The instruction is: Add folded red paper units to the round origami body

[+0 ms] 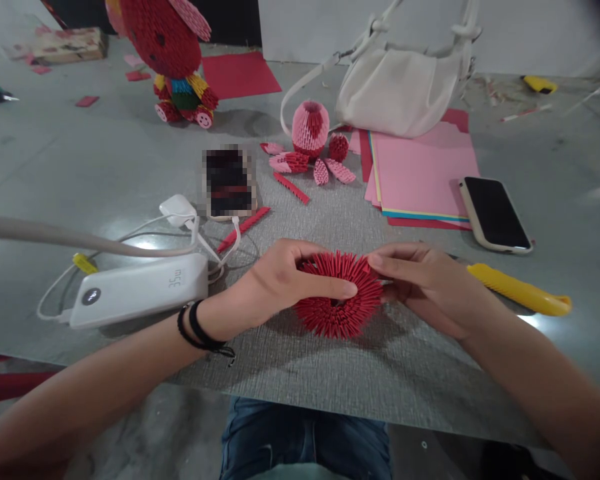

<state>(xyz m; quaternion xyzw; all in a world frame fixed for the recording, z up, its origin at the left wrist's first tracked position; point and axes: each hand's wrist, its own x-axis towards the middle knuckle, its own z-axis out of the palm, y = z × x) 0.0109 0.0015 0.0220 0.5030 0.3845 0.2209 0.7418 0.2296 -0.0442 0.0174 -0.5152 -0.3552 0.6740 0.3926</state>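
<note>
A round red ring of folded paper pieces (337, 313) is held above the grey table in front of me. Around its left side my left hand (285, 273) is closed, with the thumb lying across the top to the centre hole. At the ring's upper right edge, my right hand (420, 277) pinches one of the outer points between thumb and fingers. Whether a separate loose piece is in that pinch is too small to tell. Its other fingers reach behind the ring's right side, partly hidden.
A yellow utility knife (523, 288) lies right of my right hand, below a phone (497, 213) and stacked coloured paper (425, 173). Left are a white power bank (140, 290) and cables. Folded-paper parts (310, 133), a red paper figure (173, 60) and a white handbag (403, 87) stand behind.
</note>
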